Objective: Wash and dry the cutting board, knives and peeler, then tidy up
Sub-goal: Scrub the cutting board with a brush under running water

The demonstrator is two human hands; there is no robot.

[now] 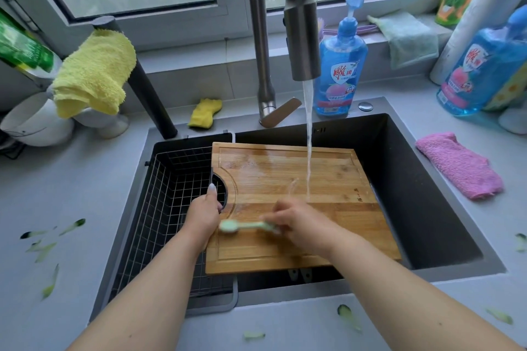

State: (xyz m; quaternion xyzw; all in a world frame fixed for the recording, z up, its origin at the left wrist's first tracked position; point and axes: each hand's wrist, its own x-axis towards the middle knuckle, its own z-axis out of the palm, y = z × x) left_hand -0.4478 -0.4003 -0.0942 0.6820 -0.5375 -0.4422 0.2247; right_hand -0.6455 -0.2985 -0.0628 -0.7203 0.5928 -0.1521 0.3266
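Forearms reached in, left hand gripped the cutting board by its handle cutout over the sink, right hand held a blurred green brush on it under running water; scrubbing step, likely rinsing next.

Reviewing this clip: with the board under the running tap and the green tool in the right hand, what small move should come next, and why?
Probably sweep the green brush-like tool up the cutting board toward the water stream. The right hand holds it low on the board, the left hand grips the handle cutout, and water lands farther up, so the near part looks less rinsed.
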